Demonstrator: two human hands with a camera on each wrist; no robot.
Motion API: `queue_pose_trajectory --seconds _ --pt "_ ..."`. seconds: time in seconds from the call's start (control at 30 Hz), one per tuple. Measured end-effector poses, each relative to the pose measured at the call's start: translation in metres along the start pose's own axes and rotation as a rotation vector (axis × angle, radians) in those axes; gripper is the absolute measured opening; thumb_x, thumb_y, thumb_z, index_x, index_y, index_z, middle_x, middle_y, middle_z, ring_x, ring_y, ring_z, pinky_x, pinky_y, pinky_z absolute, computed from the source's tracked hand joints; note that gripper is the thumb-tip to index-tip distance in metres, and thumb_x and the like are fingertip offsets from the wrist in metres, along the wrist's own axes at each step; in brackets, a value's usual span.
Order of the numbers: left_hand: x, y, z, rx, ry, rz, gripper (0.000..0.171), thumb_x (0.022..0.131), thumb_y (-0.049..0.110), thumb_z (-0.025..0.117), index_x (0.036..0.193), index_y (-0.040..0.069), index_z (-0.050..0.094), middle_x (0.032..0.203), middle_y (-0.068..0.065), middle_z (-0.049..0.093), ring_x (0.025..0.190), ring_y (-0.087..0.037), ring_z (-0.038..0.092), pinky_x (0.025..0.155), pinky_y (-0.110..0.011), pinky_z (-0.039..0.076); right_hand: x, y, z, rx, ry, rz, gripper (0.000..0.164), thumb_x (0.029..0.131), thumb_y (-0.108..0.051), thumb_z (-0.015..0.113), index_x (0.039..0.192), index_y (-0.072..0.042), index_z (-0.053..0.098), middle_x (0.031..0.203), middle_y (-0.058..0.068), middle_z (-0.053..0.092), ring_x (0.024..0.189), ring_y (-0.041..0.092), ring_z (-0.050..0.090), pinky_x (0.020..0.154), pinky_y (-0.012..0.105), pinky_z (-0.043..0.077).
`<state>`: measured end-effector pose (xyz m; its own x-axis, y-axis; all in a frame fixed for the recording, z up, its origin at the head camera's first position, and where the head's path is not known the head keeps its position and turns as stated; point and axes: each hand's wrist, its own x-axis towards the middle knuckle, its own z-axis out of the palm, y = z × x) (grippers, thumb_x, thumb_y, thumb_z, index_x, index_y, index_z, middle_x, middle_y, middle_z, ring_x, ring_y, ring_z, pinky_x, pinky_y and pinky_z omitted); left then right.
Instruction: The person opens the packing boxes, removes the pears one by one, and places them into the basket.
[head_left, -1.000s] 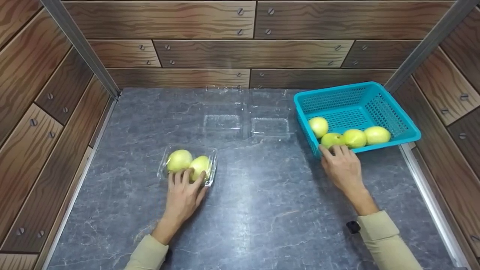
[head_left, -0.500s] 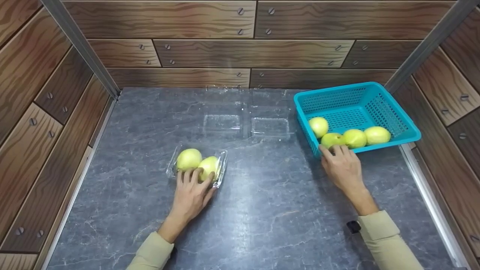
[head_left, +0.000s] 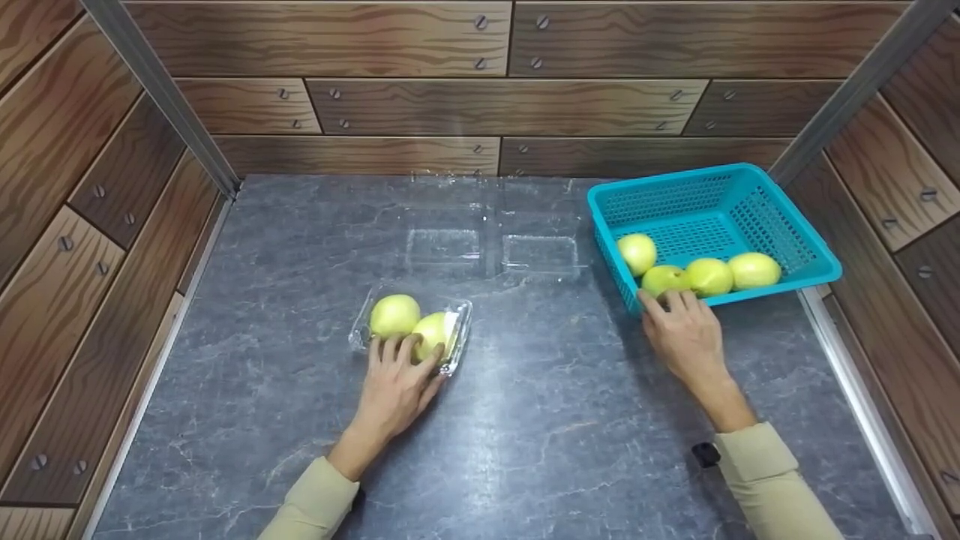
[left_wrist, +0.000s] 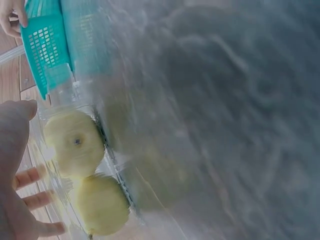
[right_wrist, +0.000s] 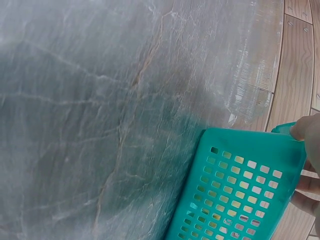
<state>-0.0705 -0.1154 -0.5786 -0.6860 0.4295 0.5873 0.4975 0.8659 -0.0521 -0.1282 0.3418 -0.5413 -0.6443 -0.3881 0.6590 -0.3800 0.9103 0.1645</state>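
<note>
In the head view my left hand [head_left: 397,382] holds the near edge of a clear plastic container [head_left: 362,319], its fingers over the rim and thumb at the right corner. Two yellow-green, rounded fruits [head_left: 395,316] sit inside it; in the left wrist view one fruit [left_wrist: 75,142] shows a small dark spot at its end. My right hand [head_left: 686,337] grips the near left rim of a teal perforated basket [head_left: 795,217], thumb and fingertips curled at its edge. Several more of these fruits [head_left: 754,271] lie along the basket's near side.
Two clear, see-through plastic containers [head_left: 442,247] stand side by side at the back, left of the basket. Wood-patterned panels [head_left: 420,105] wall the grey marbled table [head_left: 525,435] at the back and both sides.
My left hand has slid the container with its two fruits to the right across the table. My right hand and the basket stay where they were.
</note>
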Motion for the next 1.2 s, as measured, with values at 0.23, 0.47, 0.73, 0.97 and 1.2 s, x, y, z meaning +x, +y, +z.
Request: queue_pose_trajectory --seconds 0.23,0.47,0.73,0.97,1.2 --pt "0.005 0.008 0.005 0.010 0.007 0.029 0.046 0.088 0.051 0.078 0.127 0.027 0.070 0.117 -0.013 0.065 0.109 -0.035 0.061 0.097 -0.062 0.055 0.001 0.000 0.000 -0.003 0.012 -0.006 0.035 0.083 -0.003 0.081 0.117 -0.008 0.075 0.087 0.019 0.066 0.073 0.038 0.061 0.050 0.042 0.051" --pt "0.010 0.017 0.008 -0.006 0.012 0.055 0.046 0.089 0.052 0.077 0.127 0.028 0.069 0.119 -0.011 0.065 0.112 -0.034 0.061 0.099 -0.064 0.055 0.001 0.000 0.000 -0.004 0.010 -0.006 0.035 0.084 -0.003 0.080 0.118 -0.008 0.076 0.087 0.019 0.066 0.073 0.037 0.062 0.050 0.042 0.051" --pt "0.016 0.026 0.010 -0.004 -0.001 0.082 0.046 0.088 0.053 0.078 0.127 0.030 0.068 0.119 -0.009 0.065 0.115 -0.033 0.062 0.100 -0.065 0.057 0.002 -0.001 0.000 0.005 0.006 0.006 0.034 0.084 -0.002 0.080 0.117 -0.008 0.077 0.087 0.019 0.068 0.074 0.037 0.062 0.050 0.041 0.052" --pt "0.019 0.032 0.010 0.000 -0.014 0.098 0.045 0.090 0.055 0.076 0.128 0.032 0.068 0.121 -0.008 0.066 0.116 -0.033 0.062 0.101 -0.064 0.058 0.002 -0.001 0.000 0.004 0.016 0.009 0.033 0.084 -0.002 0.080 0.116 -0.008 0.077 0.086 0.019 0.068 0.073 0.037 0.062 0.050 0.041 0.052" --pt "0.020 0.036 0.010 -0.007 -0.016 0.108 0.044 0.091 0.055 0.075 0.127 0.031 0.067 0.123 -0.008 0.066 0.117 -0.033 0.062 0.103 -0.062 0.058 0.002 -0.001 0.000 0.001 0.010 0.005 0.032 0.085 -0.004 0.079 0.117 -0.008 0.077 0.087 0.019 0.067 0.073 0.037 0.062 0.051 0.042 0.053"
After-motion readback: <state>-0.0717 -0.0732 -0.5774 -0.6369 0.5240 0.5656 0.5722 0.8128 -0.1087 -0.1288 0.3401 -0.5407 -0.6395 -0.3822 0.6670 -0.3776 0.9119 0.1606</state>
